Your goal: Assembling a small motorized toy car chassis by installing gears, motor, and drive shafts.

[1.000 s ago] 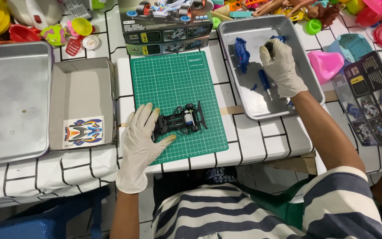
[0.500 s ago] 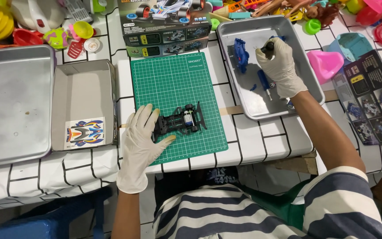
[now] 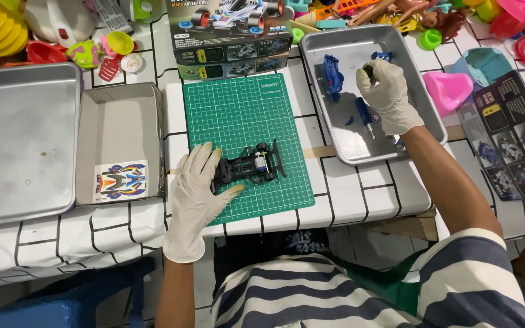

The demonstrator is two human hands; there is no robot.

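Black toy car chassis (image 3: pixel 247 167) flat on green cutting mat (image 3: pixel 244 140); small dark part (image 3: pixel 369 68) above metal tray (image 3: pixel 360 143).

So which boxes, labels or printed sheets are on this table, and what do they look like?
Toy car box: top centre, behind the green mat; dark, rectangular, racing car picture.
Sticker sheet: inside the open cardboard tray at left; white with blue, orange and yellow shapes.
Printed leaflet: far right; dark, glossy, small car photos.

Table (image 3: pixel 360 188), white cloth with black grid lines, carries: green cutting mat (image 3: pixel 244 121), two metal trays (image 3: pixel 19 140) (image 3: pixel 341 152), open cardboard box (image 3: pixel 116 127), toys.
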